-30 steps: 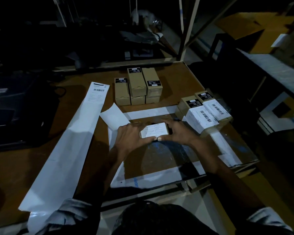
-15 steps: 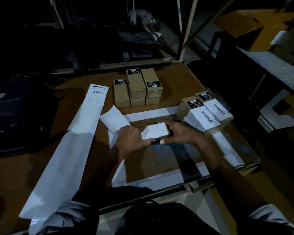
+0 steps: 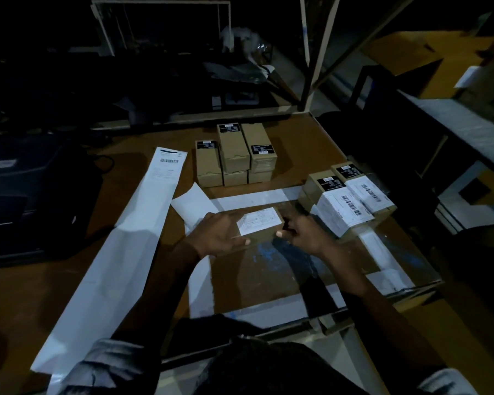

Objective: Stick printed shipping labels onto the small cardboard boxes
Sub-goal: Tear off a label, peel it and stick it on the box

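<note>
Between my hands sits a small box [image 3: 261,233] w/ white label [image 3: 259,220] on top; left hand [image 3: 218,233] & right hand [image 3: 303,233] grip its ends.

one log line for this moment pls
step: label on box | left hand: holds box | right hand: at box edge | labelled boxes: right

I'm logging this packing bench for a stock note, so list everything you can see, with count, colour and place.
unlabelled boxes: at least five, tan with black stickers, stacked at table's far middle
labelled boxes: two, tan with white labels, right of hands
box in hand: one, tan, white label on top, centre
label backing strip: one, white, long, left
loose paper sheet: one, white, beside left hand
table: one, brown
left hand: holding box's left end
right hand: at box's right end
</note>
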Demonstrator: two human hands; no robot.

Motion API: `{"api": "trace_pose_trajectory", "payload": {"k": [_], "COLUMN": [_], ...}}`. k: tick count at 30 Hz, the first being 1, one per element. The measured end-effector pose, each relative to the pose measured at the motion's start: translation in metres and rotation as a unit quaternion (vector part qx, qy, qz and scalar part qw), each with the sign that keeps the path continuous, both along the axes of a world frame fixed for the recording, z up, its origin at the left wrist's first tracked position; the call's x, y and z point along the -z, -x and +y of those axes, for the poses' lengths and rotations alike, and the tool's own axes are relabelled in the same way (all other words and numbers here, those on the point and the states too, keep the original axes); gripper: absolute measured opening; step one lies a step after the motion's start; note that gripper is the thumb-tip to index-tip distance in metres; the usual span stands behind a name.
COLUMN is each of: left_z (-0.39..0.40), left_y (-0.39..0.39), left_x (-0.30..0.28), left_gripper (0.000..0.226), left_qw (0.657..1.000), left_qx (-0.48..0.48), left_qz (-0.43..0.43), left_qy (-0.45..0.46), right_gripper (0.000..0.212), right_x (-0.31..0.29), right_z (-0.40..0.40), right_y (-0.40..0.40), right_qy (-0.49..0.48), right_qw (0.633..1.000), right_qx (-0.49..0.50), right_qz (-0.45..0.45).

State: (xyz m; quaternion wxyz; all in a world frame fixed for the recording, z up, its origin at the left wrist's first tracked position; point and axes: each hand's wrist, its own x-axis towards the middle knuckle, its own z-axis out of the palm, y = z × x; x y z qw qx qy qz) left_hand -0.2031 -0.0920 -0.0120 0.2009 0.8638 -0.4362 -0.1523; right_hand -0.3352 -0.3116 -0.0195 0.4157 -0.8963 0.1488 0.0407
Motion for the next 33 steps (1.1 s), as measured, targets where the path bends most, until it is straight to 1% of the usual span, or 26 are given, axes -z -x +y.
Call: {"api": "trace_pose_trajectory", "payload": {"k": [2, 3, 5, 6, 8, 12, 14, 15, 16, 18, 19, 20, 22, 23, 25, 27, 29, 30, 31, 33], "left_z": [0.0, -0.001, -0.002, -0.002, 0.0, 0.004, 0.003, 0.002, 0.001, 0.001, 0.002, 0.004, 0.003, 0.002, 0.0, 0.0, 0.003, 0.004, 0.005, 0.004], "left_y": [0.005, 0.007, 0.01, 0.009, 0.007, 0.006, 0.008, 0.009, 0.01, 0.015, 0.02, 0.023, 0.026, 0.026, 0.023, 0.021, 0.02, 0.019, 0.019, 0.021], "left_x": [0.008, 0.012, 0.016, 0.017, 0.019, 0.023, 0.024, 0.023, 0.023, 0.029, 0.033, 0.038, 0.042, 0.044, 0.044, 0.042, 0.042, 0.042, 0.041, 0.039], "left_gripper": [0.079, 0.077, 0.075, 0.075, 0.072, 0.061, 0.059, 0.059, 0.061, 0.066, 0.067, 0.068, 0.072, 0.074, 0.074, 0.068, 0.065, 0.066, 0.068, 0.075], "left_qw": [0.998, 0.995, 0.991, 0.99, 0.988, 0.986, 0.984, 0.985, 0.985, 0.977, 0.971, 0.97, 0.966, 0.965, 0.967, 0.971, 0.976, 0.977, 0.977, 0.977], "left_qx": [-0.033, -0.049, -0.062, -0.058, -0.036, -0.02, -0.026, -0.035, -0.054, -0.131, -0.173, -0.203, -0.232, -0.236, -0.23, -0.214, -0.194, -0.188, -0.186, -0.192], "left_qz": [-0.044, -0.063, -0.089, -0.095, -0.098, -0.088, -0.077, -0.086, -0.113, -0.165, -0.159, -0.129, -0.044, -0.03, -0.063, -0.092, -0.098, -0.098, -0.094, -0.08], "left_qy": [0.039, 0.054, 0.074, 0.085, 0.115, 0.14, 0.157, 0.147, 0.118, 0.044, 0.032, 0.045, 0.103, 0.111, 0.085, 0.054, 0.034, 0.031, 0.037, 0.049], "right_gripper": [0.083, 0.086, 0.073, 0.065, 0.057, 0.057, 0.056, 0.057, 0.059, 0.063, 0.063, 0.062, 0.058, 0.056, 0.057, 0.059, 0.058, 0.056, 0.054, 0.051], "right_x": [0.005, 0.004, 0.006, 0.005, 0.009, 0.009, 0.007, 0.006, 0.006, 0.007, 0.007, 0.007, 0.001, -0.002, -0.007, -0.005, 0.002, 0.003, 0.002, -0.001], "right_z": [0.016, 0.03, 0.063, 0.079, 0.096, 0.079, 0.07, 0.071, 0.076, 0.093, 0.097, 0.096, 0.084, 0.077, 0.08, 0.102, 0.118, 0.115, 0.106, 0.084], "right_y": [0.009, 0.015, 0.024, 0.028, 0.031, 0.025, 0.02, 0.017, 0.014, 0.012, 0.013, 0.012, 0.008, 0.006, 0.002, -0.001, 0.001, 0.001, -0.001, -0.008], "right_qy": [0.049, 0.094, 0.198, 0.226, 0.238, 0.297, 0.298, 0.297, 0.297, 0.304, 0.309, 0.313, 0.306, 0.293, 0.274, 0.282, 0.306, 0.314, 0.318, 0.297], "right_qw": [0.999, 0.995, 0.98, 0.974, 0.971, 0.945, 0.935, 0.935, 0.939, 0.947, 0.948, 0.947, 0.948, 0.949, 0.949, 0.954, 0.951, 0.949, 0.947, 0.947], "right_qx": [0.021, 0.015, -0.006, -0.007, 0.025, 0.138, 0.192, 0.193, 0.173, 0.104, 0.078, 0.065, 0.081, 0.108, 0.144, 0.093, 0.032, 0.031, 0.05, 0.122], "right_qz": [-0.014, -0.02, -0.031, -0.032, -0.027, -0.006, 0.006, 0.015, 0.018, 0.01, 0.002, -0.004, 0.015, 0.035, 0.056, 0.036, 0.011, 0.007, 0.011, 0.032]}}
